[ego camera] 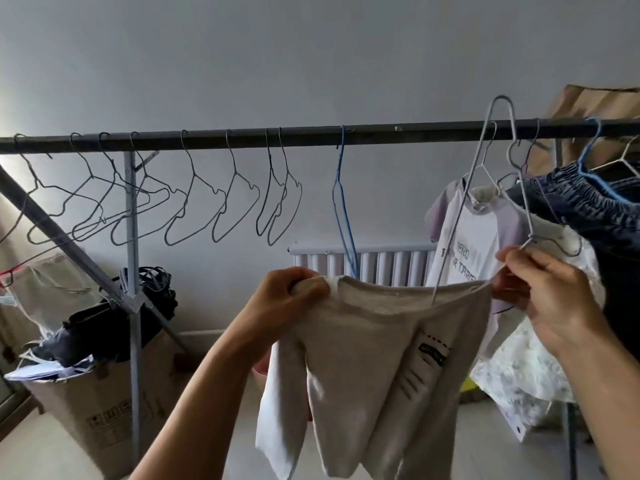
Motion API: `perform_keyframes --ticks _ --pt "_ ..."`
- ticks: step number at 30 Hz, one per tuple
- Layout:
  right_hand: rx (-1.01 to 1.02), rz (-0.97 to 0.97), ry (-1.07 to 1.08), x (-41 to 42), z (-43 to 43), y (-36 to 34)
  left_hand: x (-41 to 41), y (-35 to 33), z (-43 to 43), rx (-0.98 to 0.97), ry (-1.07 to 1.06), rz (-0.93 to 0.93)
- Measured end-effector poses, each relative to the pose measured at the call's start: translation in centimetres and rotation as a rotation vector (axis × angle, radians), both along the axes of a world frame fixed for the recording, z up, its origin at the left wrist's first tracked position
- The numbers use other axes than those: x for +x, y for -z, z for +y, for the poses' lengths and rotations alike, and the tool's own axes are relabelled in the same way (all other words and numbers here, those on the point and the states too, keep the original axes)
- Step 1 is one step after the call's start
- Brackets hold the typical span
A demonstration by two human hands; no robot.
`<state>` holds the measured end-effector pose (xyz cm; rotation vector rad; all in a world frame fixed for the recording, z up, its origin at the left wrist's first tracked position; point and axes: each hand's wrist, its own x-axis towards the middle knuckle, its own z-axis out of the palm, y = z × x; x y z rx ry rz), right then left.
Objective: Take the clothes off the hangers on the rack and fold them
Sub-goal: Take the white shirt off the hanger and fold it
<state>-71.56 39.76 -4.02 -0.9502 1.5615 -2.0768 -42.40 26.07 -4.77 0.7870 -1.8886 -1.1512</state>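
Under the rack bar (311,136), the left hand (294,292) shows bare, knuckles rounded and creased, and the slim forearm behind it is bare skin all the way to the bottom edge. Further right under the same rack bar, the right hand (550,292) is bare too, its wrist and forearm uncovered out to the frame's corner.

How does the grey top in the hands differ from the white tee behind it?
The grey top is held by the left hand and right hand; the white tee hangs from the rail. The grey top bears a small dark patch; the white tee has lettering. Both are pale.
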Motion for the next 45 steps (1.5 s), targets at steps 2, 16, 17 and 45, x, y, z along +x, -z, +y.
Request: perform_keyframes --ticks 2,16,17,45 --pt "-0.044 -0.165 -0.054 0.1 -0.5 0.2 -0.4 -0.1 0.1 -0.048 0.002 -0.036" --pt "0.212 0.585 0.222 -0.5 -5.0 -2.2 -1.1 -0.1 -0.3 -0.177 -0.171 -0.184" --pt "0.263 0.620 0.213 -0.5 -5.9 -2.7 -1.1 -0.1 -0.5 -0.172 -0.185 -0.198" --pt "0.472 0.949 0.000 7.5 -28.1 -10.1 2.2 -3.7 -3.6 -0.129 -0.356 -0.070"
